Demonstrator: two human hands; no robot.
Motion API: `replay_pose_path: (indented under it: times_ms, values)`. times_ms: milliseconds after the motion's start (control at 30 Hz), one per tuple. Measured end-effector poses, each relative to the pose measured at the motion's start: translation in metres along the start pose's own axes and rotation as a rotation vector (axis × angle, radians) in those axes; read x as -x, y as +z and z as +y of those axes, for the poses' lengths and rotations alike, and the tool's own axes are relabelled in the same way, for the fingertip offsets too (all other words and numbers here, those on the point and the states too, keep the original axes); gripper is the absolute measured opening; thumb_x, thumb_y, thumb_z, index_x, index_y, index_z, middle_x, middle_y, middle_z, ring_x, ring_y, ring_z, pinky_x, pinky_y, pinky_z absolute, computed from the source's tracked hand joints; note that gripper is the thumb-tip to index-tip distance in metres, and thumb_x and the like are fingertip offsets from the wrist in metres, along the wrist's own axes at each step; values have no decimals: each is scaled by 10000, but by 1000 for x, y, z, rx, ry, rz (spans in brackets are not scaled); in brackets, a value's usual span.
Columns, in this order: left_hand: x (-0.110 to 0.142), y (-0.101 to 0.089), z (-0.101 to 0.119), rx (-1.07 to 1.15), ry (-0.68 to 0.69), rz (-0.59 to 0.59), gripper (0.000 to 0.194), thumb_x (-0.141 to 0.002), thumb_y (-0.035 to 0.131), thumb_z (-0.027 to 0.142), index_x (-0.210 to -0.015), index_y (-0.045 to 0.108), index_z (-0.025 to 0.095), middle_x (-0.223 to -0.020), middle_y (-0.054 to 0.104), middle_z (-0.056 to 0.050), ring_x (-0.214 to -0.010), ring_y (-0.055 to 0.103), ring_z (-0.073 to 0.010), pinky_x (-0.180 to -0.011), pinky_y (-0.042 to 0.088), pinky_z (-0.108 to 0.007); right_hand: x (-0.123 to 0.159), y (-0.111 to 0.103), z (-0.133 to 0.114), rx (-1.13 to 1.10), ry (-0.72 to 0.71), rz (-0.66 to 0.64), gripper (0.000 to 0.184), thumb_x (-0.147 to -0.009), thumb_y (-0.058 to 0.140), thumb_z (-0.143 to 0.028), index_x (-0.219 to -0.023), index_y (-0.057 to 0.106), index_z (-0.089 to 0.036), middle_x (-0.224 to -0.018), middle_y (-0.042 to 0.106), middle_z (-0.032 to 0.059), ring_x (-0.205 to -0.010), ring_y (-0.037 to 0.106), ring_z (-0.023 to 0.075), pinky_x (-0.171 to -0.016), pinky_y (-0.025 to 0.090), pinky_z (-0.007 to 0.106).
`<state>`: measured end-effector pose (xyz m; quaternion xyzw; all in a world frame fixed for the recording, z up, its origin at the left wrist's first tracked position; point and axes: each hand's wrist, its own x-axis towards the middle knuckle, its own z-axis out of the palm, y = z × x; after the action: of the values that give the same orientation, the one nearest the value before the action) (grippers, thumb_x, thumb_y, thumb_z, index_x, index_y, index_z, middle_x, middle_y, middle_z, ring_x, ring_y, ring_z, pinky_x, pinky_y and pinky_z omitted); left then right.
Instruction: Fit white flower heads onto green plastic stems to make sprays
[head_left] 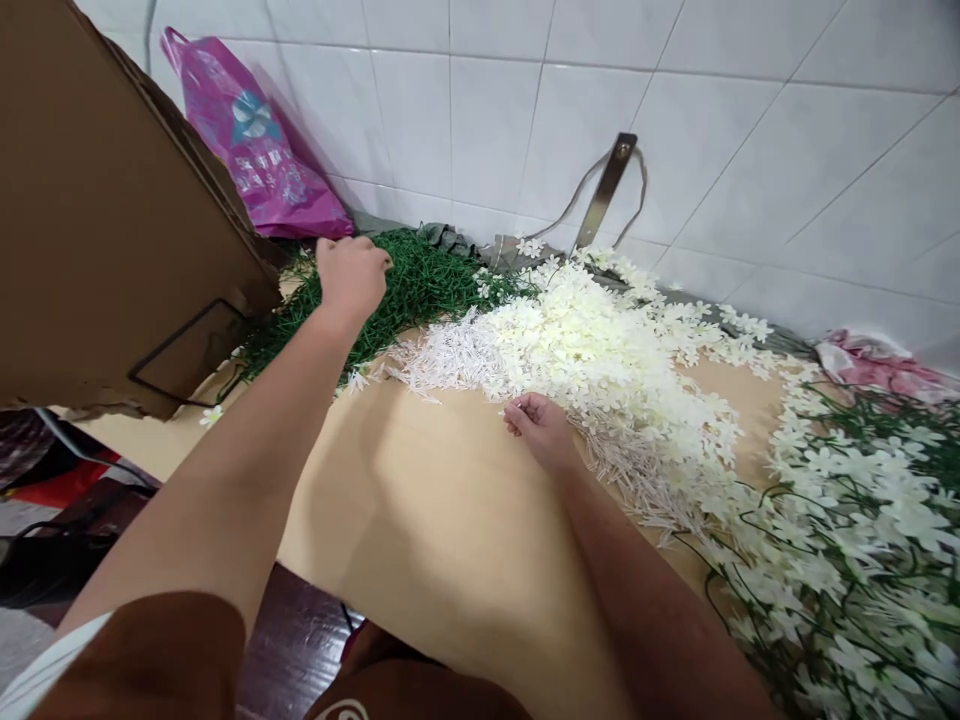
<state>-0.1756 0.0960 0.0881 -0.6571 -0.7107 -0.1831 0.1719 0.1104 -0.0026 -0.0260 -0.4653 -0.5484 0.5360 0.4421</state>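
On your right, a pile of white flowers on green stems (862, 530) looks like the finished share, while plenty seems left: loose green stems (431, 280) heaped toward the wall, thin white pieces (457, 355) beside them, and a big mound of loose blossoms (585, 330), all on the table (420, 480). Your left hand (351, 278) is over the near side of the green heap, fingers curled — you can't tell from here whether they are closed on a stem, since the back of the hand hides them. Your right hand (536, 428), just in front of the blossoms, has its fingertips together — perhaps on something small and pale, too tiny to make out. The stemmed pile runs off the right edge, and the cardboard (112, 200) at left is cut off too.
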Motion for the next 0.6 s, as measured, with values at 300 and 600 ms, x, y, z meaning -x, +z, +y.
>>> replay_pose_path:
  times_ms: [300, 600]
  values:
    - [19, -44, 31, 1002, -177, 81, 122, -861, 604, 219, -802, 658, 126, -712, 620, 31, -653, 531, -71, -725, 460, -253, 0, -12, -6, -82, 62, -97, 387, -519, 815, -468, -691, 626, -177, -554, 581, -47, -524, 494, 76, -534, 392, 231]
    - [150, 9, 102, 1065, 9, -859, 110, -734, 613, 251, -743, 682, 166, -602, 599, 11, -552, 505, -105, -560, 377, -238, -2, -42, -25, -190, -6, -70, 431, -520, 837, -501, -743, 660, -179, -543, 555, -56, -508, 462, 65, -525, 373, 230]
